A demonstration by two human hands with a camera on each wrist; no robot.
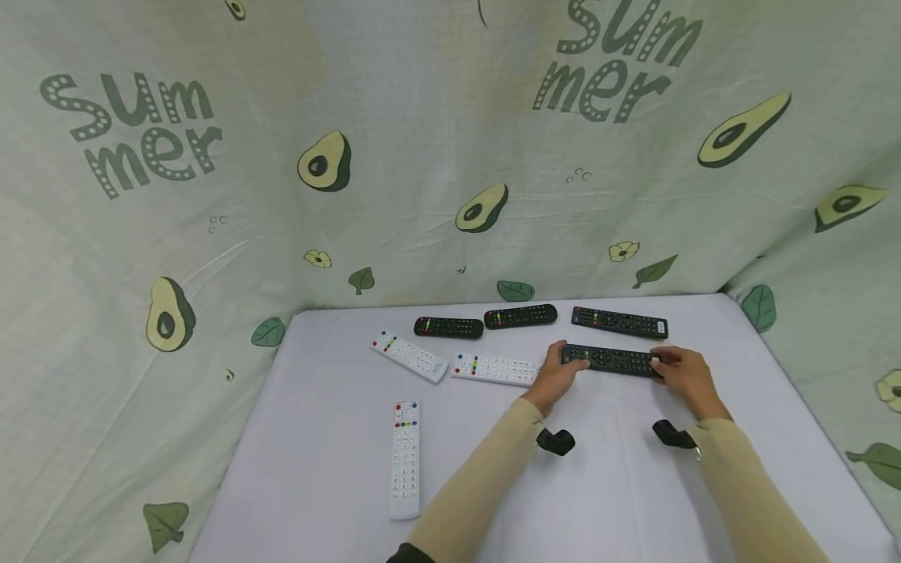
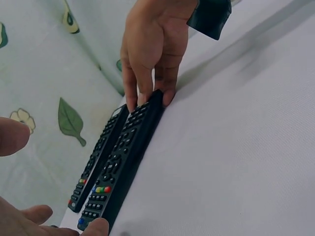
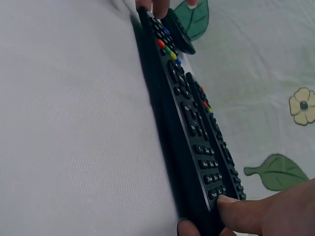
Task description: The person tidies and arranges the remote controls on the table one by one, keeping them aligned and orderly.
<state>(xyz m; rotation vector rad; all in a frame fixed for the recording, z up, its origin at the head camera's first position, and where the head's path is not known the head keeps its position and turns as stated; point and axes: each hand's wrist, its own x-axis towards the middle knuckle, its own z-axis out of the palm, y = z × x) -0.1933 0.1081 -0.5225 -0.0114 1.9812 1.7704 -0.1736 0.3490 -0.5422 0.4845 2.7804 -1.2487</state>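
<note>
Draped behind and at the sides with avocado-print cloth (image 1: 402, 109), laid below with a white-covered worktop (image 1: 310, 438); placed crosswise at the worktop's right, just in front of a white-labelled black remote control (image 1: 618, 322), a slim black remote control (image 1: 611, 360), pinched at its left end by the left hand (image 1: 554, 375) and at its right by the right hand (image 1: 684, 377); hard to tell whether fully resting or held slightly up. Probably being squared up alongside its neighbour; seems to call next for letting go of both ends evenly, without nudging the labelled one. Visible only from the head: three white remote controls (image 1: 495, 369) to the left; far plainer from the right wrist: four coloured keys (image 3: 167, 50) and the thick near side; best seen from the left wrist: right-hand digits straddling the far end.
</note>
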